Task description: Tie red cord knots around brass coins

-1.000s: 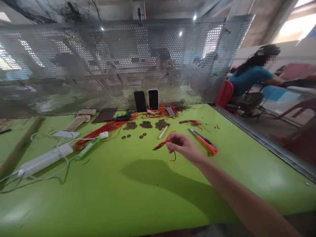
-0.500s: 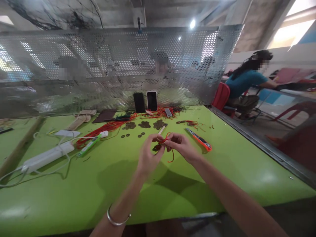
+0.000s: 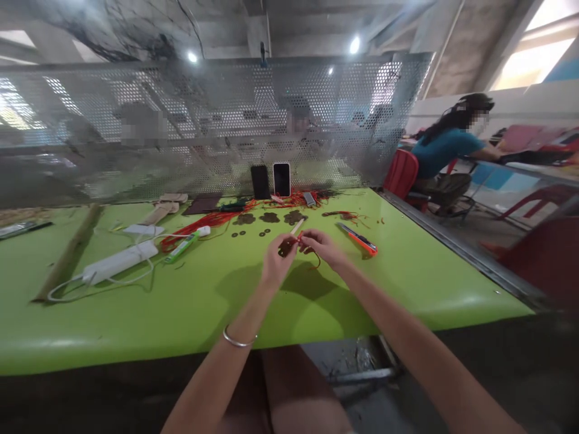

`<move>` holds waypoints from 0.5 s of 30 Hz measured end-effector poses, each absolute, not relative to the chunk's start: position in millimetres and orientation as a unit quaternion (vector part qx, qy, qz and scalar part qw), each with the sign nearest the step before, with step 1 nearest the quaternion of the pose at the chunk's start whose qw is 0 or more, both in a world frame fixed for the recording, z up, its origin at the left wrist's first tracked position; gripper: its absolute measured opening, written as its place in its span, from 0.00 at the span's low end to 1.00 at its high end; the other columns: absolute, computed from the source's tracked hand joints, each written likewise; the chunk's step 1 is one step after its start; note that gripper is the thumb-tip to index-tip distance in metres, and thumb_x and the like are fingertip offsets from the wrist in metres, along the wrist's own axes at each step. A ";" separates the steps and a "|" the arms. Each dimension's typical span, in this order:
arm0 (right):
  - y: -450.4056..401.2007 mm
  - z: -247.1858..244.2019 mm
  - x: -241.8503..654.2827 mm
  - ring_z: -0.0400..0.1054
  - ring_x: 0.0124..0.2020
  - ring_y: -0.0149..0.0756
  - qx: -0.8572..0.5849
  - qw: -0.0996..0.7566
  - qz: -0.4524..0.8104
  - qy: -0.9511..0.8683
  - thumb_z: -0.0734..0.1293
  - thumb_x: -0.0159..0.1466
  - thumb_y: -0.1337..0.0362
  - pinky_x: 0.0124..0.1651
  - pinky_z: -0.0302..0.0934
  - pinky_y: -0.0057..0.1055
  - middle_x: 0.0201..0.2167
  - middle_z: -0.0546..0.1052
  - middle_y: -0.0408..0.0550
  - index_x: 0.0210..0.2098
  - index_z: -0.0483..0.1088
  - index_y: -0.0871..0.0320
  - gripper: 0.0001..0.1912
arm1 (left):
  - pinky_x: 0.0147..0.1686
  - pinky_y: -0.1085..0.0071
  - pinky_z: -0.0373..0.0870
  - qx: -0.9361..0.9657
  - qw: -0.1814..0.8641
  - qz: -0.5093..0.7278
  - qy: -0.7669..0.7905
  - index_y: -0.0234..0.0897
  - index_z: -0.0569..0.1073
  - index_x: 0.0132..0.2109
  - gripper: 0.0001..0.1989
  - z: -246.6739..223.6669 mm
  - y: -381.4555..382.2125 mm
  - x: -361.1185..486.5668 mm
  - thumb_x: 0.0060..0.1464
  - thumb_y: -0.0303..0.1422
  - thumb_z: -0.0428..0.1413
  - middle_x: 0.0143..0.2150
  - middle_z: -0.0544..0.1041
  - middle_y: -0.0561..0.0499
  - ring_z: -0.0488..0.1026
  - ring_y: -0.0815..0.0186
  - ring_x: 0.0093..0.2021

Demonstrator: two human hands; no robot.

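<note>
"Going by the orange utility knife (image 3: 360, 240), where's the red cord (image 3: 299, 237)?"

"Left of the knife, held up over the green table (image 3: 181, 316)."

"How do the hands have it?"

"The left hand (image 3: 277, 256) and right hand (image 3: 319, 245) meet there, both narrowed to a pinch on it. The red part sits right at the fingertips, between the two hands, rather than deep in either palm."

"Does any of it leave the grip?"

"A thin tail curls down below the right hand, on the side toward the knife. Something dark shows under the left fingers; it's too small to tell what."

"And around them?"

"A pale stick (image 3: 297, 226) lies just beyond the hands, left of the knife. Farther left of the knife are three clusters of dark discs (image 3: 270, 218), with four loose discs (image 3: 262, 234) nearer the person. A dark braid with red strands (image 3: 332, 213) lies just beyond the knife's blade end."
</note>
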State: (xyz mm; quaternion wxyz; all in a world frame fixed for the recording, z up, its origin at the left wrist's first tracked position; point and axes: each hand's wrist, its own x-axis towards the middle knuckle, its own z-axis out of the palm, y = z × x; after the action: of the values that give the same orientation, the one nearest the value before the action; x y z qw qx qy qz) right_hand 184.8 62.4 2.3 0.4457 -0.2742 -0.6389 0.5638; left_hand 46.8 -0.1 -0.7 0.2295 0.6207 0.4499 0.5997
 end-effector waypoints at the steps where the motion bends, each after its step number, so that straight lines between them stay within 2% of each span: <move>1: 58.6 3.5 185.2 0.66 0.29 0.30 -0.287 0.477 0.538 -0.633 0.68 0.52 0.58 0.34 0.61 0.30 0.28 0.71 0.45 0.30 0.68 0.59 0.11 | 0.26 0.77 0.67 0.615 0.231 0.603 0.452 0.36 0.71 0.37 0.05 -1.4 -0.3 46.0 0.51 0.31 0.56 0.31 0.73 0.51 0.68 0.72 0.27; 5: 12.3 20.9 192.1 0.64 0.36 0.30 -0.300 0.598 0.441 -0.598 0.65 0.56 0.61 0.38 0.60 0.29 0.34 0.69 0.44 0.34 0.65 0.55 0.07 | 0.26 0.77 0.67 0.599 0.231 0.615 0.458 0.36 0.70 0.37 0.06 -5.2 -1.8 44.0 0.51 0.32 0.55 0.30 0.72 0.51 0.68 0.72 0.27; 7: -33.0 34.5 200.3 0.64 0.32 0.29 -0.269 0.621 0.422 -0.603 0.63 0.58 0.61 0.35 0.61 0.28 0.31 0.69 0.43 0.34 0.65 0.54 0.06 | 0.28 0.76 0.67 0.598 0.226 0.616 0.460 0.36 0.70 0.37 0.06 -8.6 -3.1 44.6 0.50 0.31 0.55 0.31 0.72 0.51 0.69 0.72 0.28; 9: -86.3 46.6 211.6 0.64 0.26 0.28 -0.193 0.605 0.426 -0.644 0.61 0.61 0.62 0.28 0.61 0.28 0.28 0.69 0.42 0.37 0.64 0.51 0.05 | 0.29 0.75 0.68 0.602 0.222 0.612 0.463 0.36 0.70 0.37 0.06 -13.0 -5.2 46.1 0.50 0.31 0.55 0.31 0.73 0.51 0.69 0.71 0.29; 11: -135.9 53.4 223.3 0.64 0.21 0.30 -0.157 0.564 0.393 -0.709 0.61 0.59 0.58 0.23 0.60 0.29 0.27 0.70 0.41 0.42 0.63 0.43 0.11 | 0.29 0.74 0.68 0.609 0.224 0.600 0.469 0.36 0.70 0.37 0.06 -17.6 -8.5 47.5 0.50 0.31 0.55 0.31 0.73 0.51 0.70 0.71 0.28; 13: -172.0 54.0 231.3 0.65 0.20 0.35 -0.165 0.511 0.294 -0.791 0.64 0.50 0.52 0.17 0.59 0.31 0.21 0.69 0.41 0.43 0.63 0.32 0.19 | 0.29 0.73 0.68 0.616 0.225 0.582 0.480 0.36 0.71 0.36 0.05 -21.7 -12.9 47.7 0.50 0.30 0.55 0.31 0.74 0.51 0.70 0.70 0.28; 15: -191.5 50.6 233.0 0.66 0.19 0.43 -0.176 0.487 0.257 -0.816 0.67 0.41 0.53 0.12 0.55 0.34 0.15 0.65 0.42 0.41 0.62 0.21 0.28 | 0.30 0.72 0.69 0.620 0.221 0.567 0.495 0.36 0.72 0.35 0.05 -24.7 -18.0 46.4 0.48 0.29 0.56 0.31 0.75 0.51 0.71 0.68 0.29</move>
State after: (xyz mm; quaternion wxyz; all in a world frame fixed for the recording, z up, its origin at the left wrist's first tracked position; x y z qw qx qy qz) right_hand 233.0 -191.5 50.6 0.4870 -0.1763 -0.8158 0.2573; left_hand 46.4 -18.0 -24.7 0.2214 0.6201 0.4946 0.5673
